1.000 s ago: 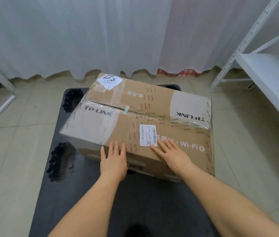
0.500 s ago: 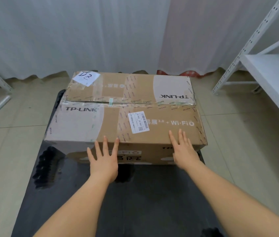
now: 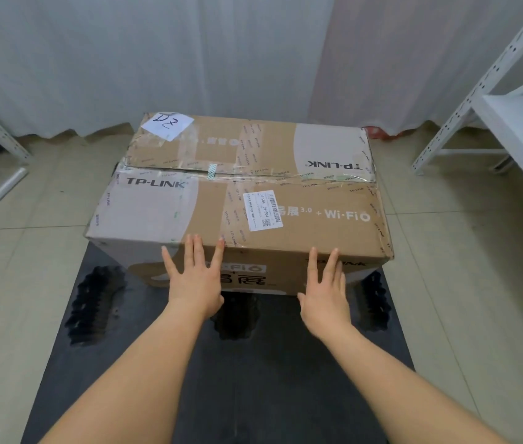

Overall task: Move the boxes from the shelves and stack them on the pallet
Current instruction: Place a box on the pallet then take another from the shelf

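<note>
Two hands are pressing flat on the box's near side, left hand and right hand with fingers straight and spread; the box is sitting on the pallet.

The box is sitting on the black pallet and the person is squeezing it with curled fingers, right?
Not quite. In the head view the box does sit on the black pallet, but the left hand and right hand press it with straight fingers.
</note>
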